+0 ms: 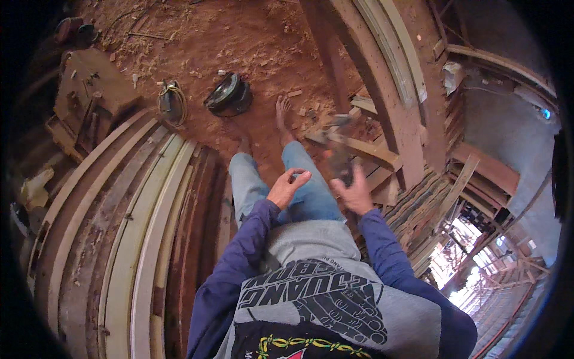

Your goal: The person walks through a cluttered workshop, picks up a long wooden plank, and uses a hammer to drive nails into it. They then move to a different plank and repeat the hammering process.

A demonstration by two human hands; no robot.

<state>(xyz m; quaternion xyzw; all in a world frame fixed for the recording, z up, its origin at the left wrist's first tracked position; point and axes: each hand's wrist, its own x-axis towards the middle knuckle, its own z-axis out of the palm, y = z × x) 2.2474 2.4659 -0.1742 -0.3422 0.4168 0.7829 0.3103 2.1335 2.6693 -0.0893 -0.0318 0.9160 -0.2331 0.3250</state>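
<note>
My left hand [286, 189] is over my thighs, its fingers curled in toward the thumb. What it holds, if anything, is too small to make out. In my right hand [359, 194] is a hammer [339, 163], smeared by motion, with a dark and orange handle and a greyish head at its far end. Close to the hammer, a short wooden piece [373, 152] juts out from the tall curved-looking timber [394, 113] on the right.
Long boards [128, 239] lie stacked on my left. Ahead on the reddish, shaving-strewn ground sit a dark round container [230, 96] and a coiled cord [173, 103]. A wooden stand [89, 96] is at far left. More stacked planks [424, 206] lie at right.
</note>
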